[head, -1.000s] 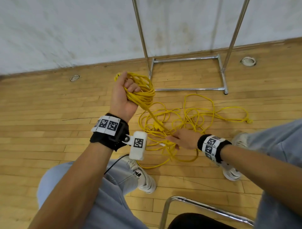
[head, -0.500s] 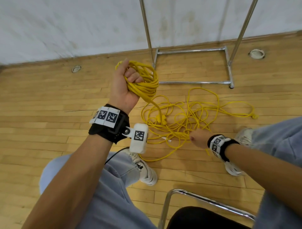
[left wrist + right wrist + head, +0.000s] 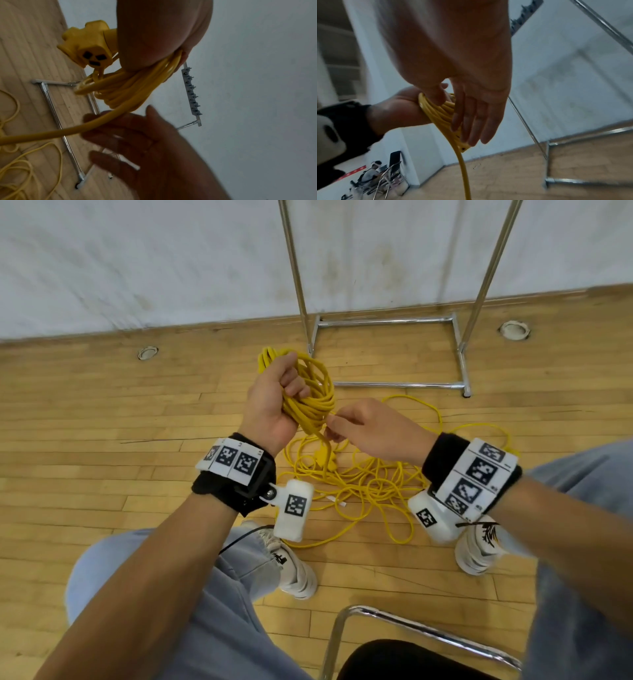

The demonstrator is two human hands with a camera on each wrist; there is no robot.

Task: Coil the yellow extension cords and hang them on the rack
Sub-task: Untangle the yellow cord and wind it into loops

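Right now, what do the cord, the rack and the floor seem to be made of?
Cord: looks like smooth matte yellow plastic or rubber sheathing; it bends in loose loops.
Rack: probably chromed metal tubing, bright with reflections.
Floor: narrow wood strips, grain visible, slight sheen.

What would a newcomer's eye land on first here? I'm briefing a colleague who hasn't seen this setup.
First, the bright yellow coil that the left hand grips above the wooden floor, with the right hand close beside it, fingers straight against the loops. Next, the loose yellow cord tangled on the floor between the person's shoes. Behind it stands the chrome rack by the white wall.
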